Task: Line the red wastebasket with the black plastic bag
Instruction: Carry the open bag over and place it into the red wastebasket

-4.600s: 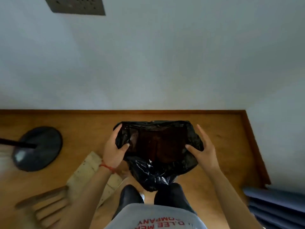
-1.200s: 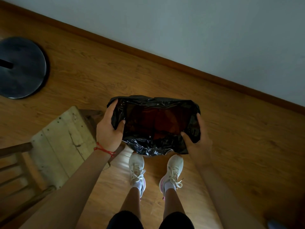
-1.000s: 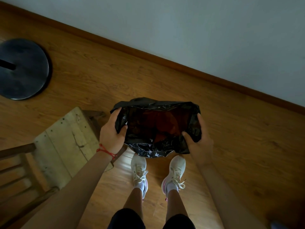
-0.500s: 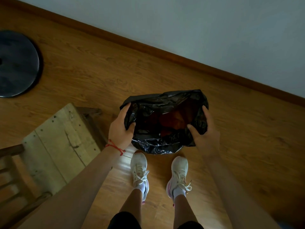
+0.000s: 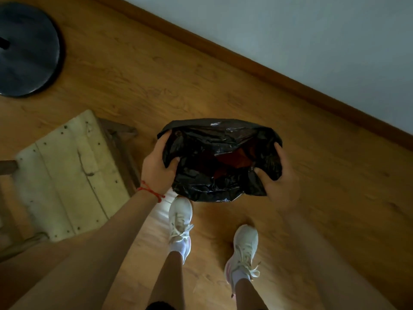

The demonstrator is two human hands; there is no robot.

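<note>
While both hands kept hold of it, the black plastic bag (image 5: pixel 214 159) sat draped over the red wastebasket (image 5: pixel 234 158), of which only a red patch showed through the bag's mouth. Item held above the wooden floor (image 5: pixel 201 81), just ahead of the white shoes (image 5: pixel 180 217).
Left hand (image 5: pixel 156 168): fingers curled round the bag's left rim, thumb tucked inside; red string (image 5: pixel 150 191) at wrist.
Right hand (image 5: pixel 279 182): thumb pinching the film at the right rim, fingers wrapped outside.
Grip on opposite sides judged to keep the liner spread over the rim.
Adjacent: pale wooden stool (image 5: pixel 67 175) at left; dark round base (image 5: pixel 26 48) far left; wall with skirting board (image 5: pixel 290 81) beyond.
</note>
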